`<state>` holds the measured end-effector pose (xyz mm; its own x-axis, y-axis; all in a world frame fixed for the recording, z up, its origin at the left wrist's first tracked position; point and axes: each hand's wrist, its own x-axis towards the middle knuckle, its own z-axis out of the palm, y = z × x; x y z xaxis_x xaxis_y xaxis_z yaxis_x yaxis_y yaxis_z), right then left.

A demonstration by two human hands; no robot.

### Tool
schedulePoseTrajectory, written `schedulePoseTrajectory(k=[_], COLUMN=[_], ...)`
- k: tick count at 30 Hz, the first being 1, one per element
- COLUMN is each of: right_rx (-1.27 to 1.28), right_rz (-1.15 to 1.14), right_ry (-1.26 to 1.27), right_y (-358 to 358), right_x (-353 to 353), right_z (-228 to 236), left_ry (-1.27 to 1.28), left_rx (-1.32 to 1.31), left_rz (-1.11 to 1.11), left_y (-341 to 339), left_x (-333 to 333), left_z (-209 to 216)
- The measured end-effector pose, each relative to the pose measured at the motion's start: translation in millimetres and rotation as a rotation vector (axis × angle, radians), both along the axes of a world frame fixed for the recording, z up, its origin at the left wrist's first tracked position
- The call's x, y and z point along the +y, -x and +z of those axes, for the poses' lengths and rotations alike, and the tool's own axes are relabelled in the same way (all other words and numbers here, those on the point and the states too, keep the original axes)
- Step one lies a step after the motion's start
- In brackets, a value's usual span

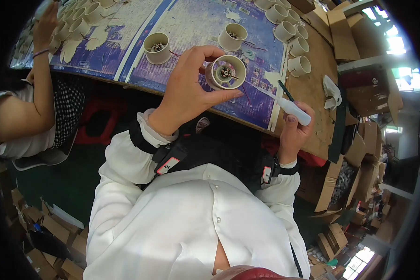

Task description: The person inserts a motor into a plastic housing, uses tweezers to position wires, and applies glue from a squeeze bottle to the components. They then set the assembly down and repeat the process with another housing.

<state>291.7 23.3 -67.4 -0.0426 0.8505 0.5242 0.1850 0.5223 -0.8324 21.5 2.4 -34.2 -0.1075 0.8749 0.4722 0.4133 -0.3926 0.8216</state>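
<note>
My left hand (187,84) grips a cream-white round cup-shaped housing (238,75) by its sides, fingers at the back and thumb at the front. Its open mouth faces up, showing a small round part and thin dark red wires within. In my right hand (294,136) is a white squeeze bottle (297,113), its thin nozzle pointing at the held housing but apart from it. Two similar housings stand just beyond on the table, one at the left (157,59) and one behind (227,45), each with a part and wires inside.
Blue printed sheeting (182,27) covers the worktable. More white housings stand at the right (299,66) and far left (79,29). A dark green stick (286,90) and crumpled white tissue (332,93) lie at right. A co-worker's arm (43,93) reaches in at left. Cardboard boxes (338,179) crowd the right.
</note>
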Motion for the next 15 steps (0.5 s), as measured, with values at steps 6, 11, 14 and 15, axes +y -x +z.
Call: schedulePoseTrajectory(k=[6, 11, 14, 15], right_rx=[-0.030, -0.059, -0.093, -0.098], right_rz=[0.001, 0.028, 0.023, 0.023], right_ry=[-0.033, -0.070, -0.111, -0.107], right_y=[2, 5, 7, 7], right_x=[0, -2, -4, -4], right_z=[4, 12, 16, 17], left_ry=[-0.006, 0.003, -0.013, -0.021], left_rx=[-0.002, -0.009, -0.005, -0.003], left_rz=[0.005, 0.007, -0.005, -0.011], left_y=[0, 0, 1, 1], left_x=[1, 1, 1, 1], left_z=[-1, -1, -3, -3])
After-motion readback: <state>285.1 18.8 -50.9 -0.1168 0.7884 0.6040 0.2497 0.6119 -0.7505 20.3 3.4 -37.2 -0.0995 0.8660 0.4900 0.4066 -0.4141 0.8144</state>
